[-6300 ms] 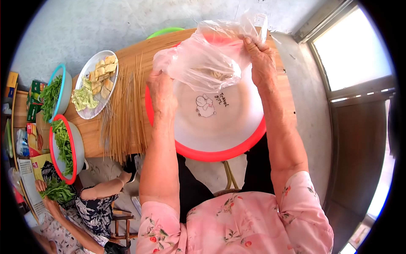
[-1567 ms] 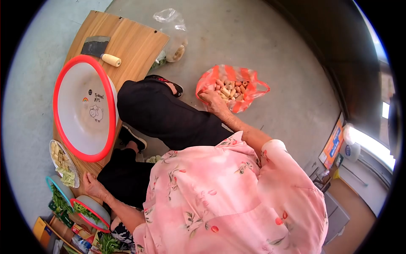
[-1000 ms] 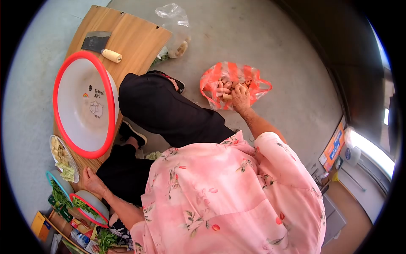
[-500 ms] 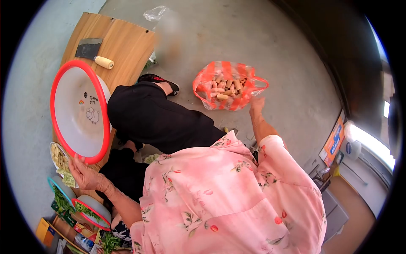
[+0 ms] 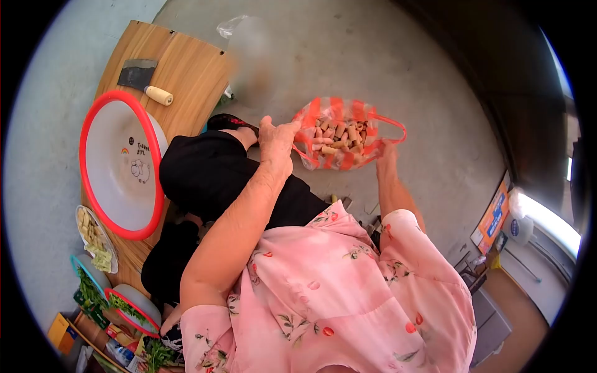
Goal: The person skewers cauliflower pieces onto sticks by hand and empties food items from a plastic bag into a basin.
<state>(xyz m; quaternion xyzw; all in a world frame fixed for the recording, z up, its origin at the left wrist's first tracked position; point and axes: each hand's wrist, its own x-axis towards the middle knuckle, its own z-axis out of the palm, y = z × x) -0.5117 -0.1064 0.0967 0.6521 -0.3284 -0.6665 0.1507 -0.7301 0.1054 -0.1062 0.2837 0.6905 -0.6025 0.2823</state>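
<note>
A red-and-white striped plastic bag [image 5: 339, 112], its mouth open, holds several short, cut brownish cylindrical pieces [image 5: 341, 133] that I cannot identify. At its left rim, my left hand [image 5: 278, 143] has its fingers closed on the plastic, thumb pointing up. My right hand [image 5: 387, 160] grips the bag's opposite side, by the looped handle; part of its fingers is hidden. To the left, a large white bowl [image 5: 118, 168] with a red rim stands tilted in view on the wooden table. A cleaver [image 5: 138, 73] with a pale wooden handle lies beyond it.
The wooden table [image 5: 186, 59] runs along the left. Near its close end are a plate of cut food [image 5: 92, 233] and basins of greens [image 5: 134, 308]. Clear plastic [image 5: 231, 26] lies on the concrete floor [image 5: 373, 43]. A shoe [image 5: 230, 122] shows beside the table.
My left hand has left the bowl's rim and moved right to the bag's left edge. The bag has shifted slightly right, with my right hand still at its side.
</note>
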